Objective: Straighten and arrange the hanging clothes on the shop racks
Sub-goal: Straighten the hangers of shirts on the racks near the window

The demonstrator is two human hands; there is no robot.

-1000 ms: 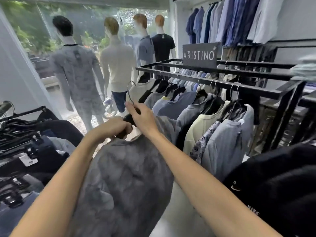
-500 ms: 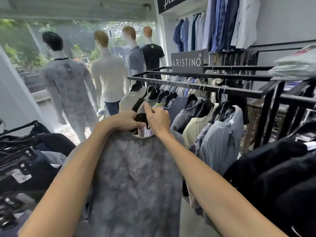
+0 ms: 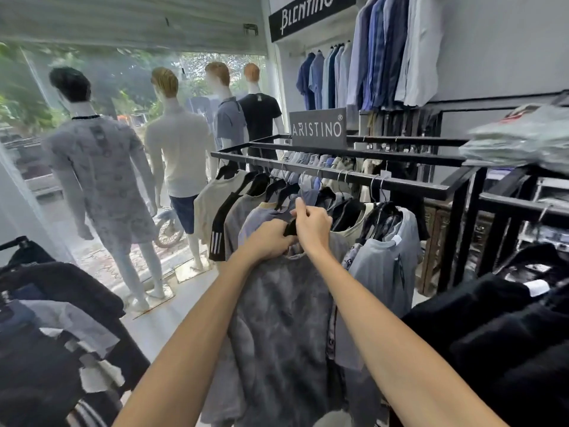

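A mottled grey T-shirt hangs in front of me on a black hanger. My left hand grips the shirt's collar at the hanger's left side. My right hand pinches the hanger's neck just above the collar. Both hands are held up close under the black rack rail, among shirts on black hangers: a cream one at the left and a pale blue one at the right. The hanger's hook is hidden behind my right hand.
Several mannequins stand at the open shopfront on the left. A second rack of dark clothes fills the lower left, and black garments crowd the lower right. Shirts hang on the wall above an ARISTINO sign. Bagged folded clothes lie on the rack's right end.
Both hands have carried the grey T-shirt up and to the right, from the aisle to just under the rack rail. The shirt now hangs straight instead of bunched.
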